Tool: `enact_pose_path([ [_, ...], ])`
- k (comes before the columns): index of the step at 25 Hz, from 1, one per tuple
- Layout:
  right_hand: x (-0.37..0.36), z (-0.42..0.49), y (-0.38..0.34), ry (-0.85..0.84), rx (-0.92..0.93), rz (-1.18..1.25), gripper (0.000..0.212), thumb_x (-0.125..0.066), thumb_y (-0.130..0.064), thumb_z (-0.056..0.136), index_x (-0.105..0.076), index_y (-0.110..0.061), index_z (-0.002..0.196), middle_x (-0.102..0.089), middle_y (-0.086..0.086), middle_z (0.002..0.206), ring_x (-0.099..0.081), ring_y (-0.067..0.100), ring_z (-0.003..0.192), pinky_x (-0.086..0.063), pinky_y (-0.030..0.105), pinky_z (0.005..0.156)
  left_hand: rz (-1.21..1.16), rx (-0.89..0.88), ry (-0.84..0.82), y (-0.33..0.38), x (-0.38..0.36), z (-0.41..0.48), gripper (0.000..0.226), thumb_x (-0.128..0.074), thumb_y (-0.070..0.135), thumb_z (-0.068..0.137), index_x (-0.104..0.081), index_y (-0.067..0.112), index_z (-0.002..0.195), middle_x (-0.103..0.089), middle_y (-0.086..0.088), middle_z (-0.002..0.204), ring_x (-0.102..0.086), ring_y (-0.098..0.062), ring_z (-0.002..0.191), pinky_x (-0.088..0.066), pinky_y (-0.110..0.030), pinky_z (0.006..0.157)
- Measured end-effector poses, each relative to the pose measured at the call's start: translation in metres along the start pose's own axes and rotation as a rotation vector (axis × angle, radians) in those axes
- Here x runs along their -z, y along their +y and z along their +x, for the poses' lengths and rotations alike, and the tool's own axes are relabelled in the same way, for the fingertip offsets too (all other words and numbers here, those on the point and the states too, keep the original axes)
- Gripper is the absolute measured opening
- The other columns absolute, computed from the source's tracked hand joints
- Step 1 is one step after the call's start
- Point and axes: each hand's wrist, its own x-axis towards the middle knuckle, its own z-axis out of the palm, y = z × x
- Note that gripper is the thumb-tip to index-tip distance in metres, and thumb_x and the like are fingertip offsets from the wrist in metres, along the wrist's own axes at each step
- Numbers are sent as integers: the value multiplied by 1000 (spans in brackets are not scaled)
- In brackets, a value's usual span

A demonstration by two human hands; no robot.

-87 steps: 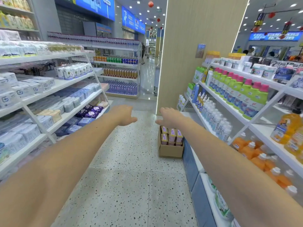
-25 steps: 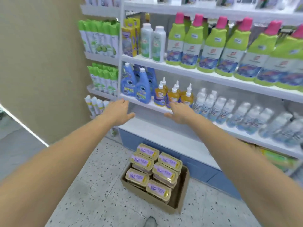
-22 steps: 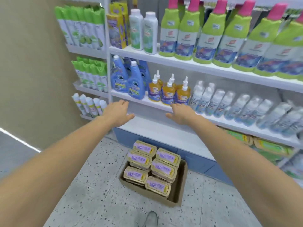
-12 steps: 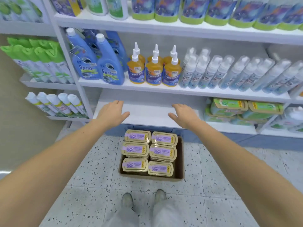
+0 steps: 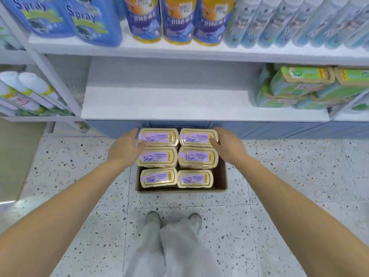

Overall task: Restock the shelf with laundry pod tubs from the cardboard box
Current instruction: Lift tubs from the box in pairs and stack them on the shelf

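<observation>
Below, I see a speckled terrazzo floor (image 5: pixel 279 176) and a white shelf (image 5: pixel 163 104) across the middle of the frame, its left stretch bare, green packs (image 5: pixel 295 86) stacked at its right end. Blue spray bottles (image 5: pixel 93 21) and orange bottles (image 5: pixel 179 19) stand on the shelf above. The cardboard box (image 5: pixel 220 177) sits on the floor at centre, just under the shelf edge. Its laundry pod tubs (image 5: pixel 157 156) lie flat, lids up, in two columns, long axes running left to right. My left hand (image 5: pixel 125 150) and right hand (image 5: pixel 229 146) are spread, flanking the upper tubs, fingertips touching their outer ends; neither is closed on anything.
</observation>
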Motion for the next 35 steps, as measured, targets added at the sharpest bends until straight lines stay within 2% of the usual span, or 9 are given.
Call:
enact_pose_path([
  [6, -128, 33, 66, 92, -117, 56, 46, -40, -32, 95, -42, -7, 134, -52, 15, 134, -48, 31, 122, -40, 39, 97, -178, 203, 82, -77, -129, 52, 57, -49, 32, 92, -35, 6, 140, -47, -18, 141, -44, -35, 128, -35, -40, 100],
  [11, -218, 75, 113, 204, -437, 261, 56, -39, -47, 92, -43, -8, 132, -56, 18, 129, -53, 36, 117, -43, 44, 95, -240, 280, 103, -142, -211, 99, 68, -49, 49, 87, -38, 3, 137, -50, -19, 139, -46, -37, 126, -36, -42, 99],
  [16, -281, 109, 147, 345, -317, 448, 52, -46, -46, 89, -53, -3, 118, -64, 19, 112, -59, 36, 103, -47, 41, 85, -739, 286, 167, -176, -261, 133, 30, -54, 38, 88, -58, 11, 99, -63, -15, 106, -56, -28, 96, -48, -41, 89],
  [19, -293, 121, 158, 436, -238, 652, 40, -51, -42, 88, -61, -6, 102, -67, 17, 99, -62, 34, 94, -49, 42, 82, -896, 248, 191, -185, -274, 143, 31, -52, 34, 89, -59, 7, 102, -66, -9, 91, -61, -22, 82, -55, -36, 71],
  [22, -297, 128, 161, 468, -233, 771, 31, -51, -38, 90, -56, -13, 73, -62, 10, 78, -58, 26, 73, -43, 33, 65, -932, 183, 218, -191, -283, 148, 34, -52, 38, 88, -59, 10, 106, -67, -6, 84, -63, -19, 77, -58, -29, 62],
  [24, -296, 128, 161, 482, -216, 810, 31, -50, -34, 91, -51, -17, 65, -58, 3, 69, -54, 17, 63, -39, 29, 56, -942, 136, 241, -193, -285, 148, 29, -53, 40, 87, -62, 14, 96, -71, 1, 70, -65, -17, 74, -59, -29, 61],
  [27, -293, 127, 160, 485, -208, 816, 33, -49, -34, 91, -52, -16, 64, -59, 3, 68, -56, 18, 64, -41, 31, 60, -934, 151, 270, -193, -284, 148, 27, -54, 39, 86, -62, 15, 76, -69, 8, 49, -68, -12, 54, -59, -28, 59],
  [31, -290, 126, 159, 465, -219, 823, 34, -50, -35, 91, -55, -12, 66, -64, 11, 75, -60, 28, 75, -43, 36, 68, -953, 189, 302, -188, -281, 145, 31, -56, 36, 86, -60, 8, 73, -68, -8, 69, -68, -18, 51, -56, -22, 48],
  [35, -272, 116, 156, 466, -218, 780, 39, -50, -35, 91, -53, -9, 62, -60, 8, 66, -57, 26, 68, -40, 37, 67, -972, 185, 337, -184, -270, 136, 33, -58, 31, 85, -61, 1, 71, -68, -17, 72, -68, -32, 70, -60, -36, 61],
])
